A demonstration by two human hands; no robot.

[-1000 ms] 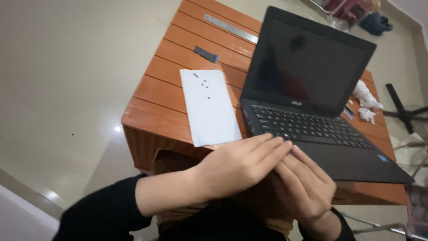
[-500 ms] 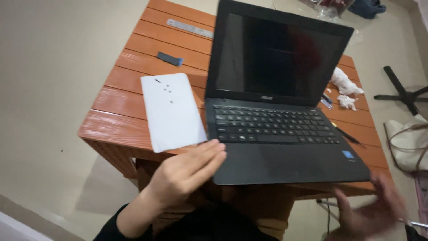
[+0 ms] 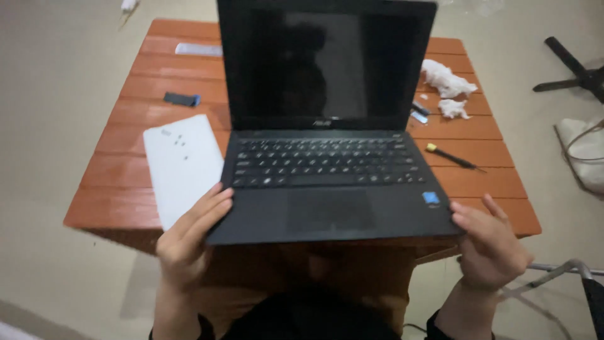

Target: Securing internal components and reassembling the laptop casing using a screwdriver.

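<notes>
At the centre of the frame an open black laptop [image 3: 327,157] sits on a slatted wooden table [image 3: 497,164]. The left hand [image 3: 189,242] clasps its lower-left corner, fingers curled round the edge. The right hand [image 3: 494,245] meets the lower-right corner, fingers loosely bent, apparently gripping though blurred. A white sheet [image 3: 182,167] lies left.

Looks like a makeshift home repair spot, not a real workshop: a small slatted orange wooden bench [image 3: 157,208] on a plain beige floor [image 3: 50,94], a screwdriver [image 3: 450,157], crumpled tissues [image 3: 443,79] and tiny screws parked on a white panel [image 3: 182,167] beside the open laptop [image 3: 327,138].
</notes>
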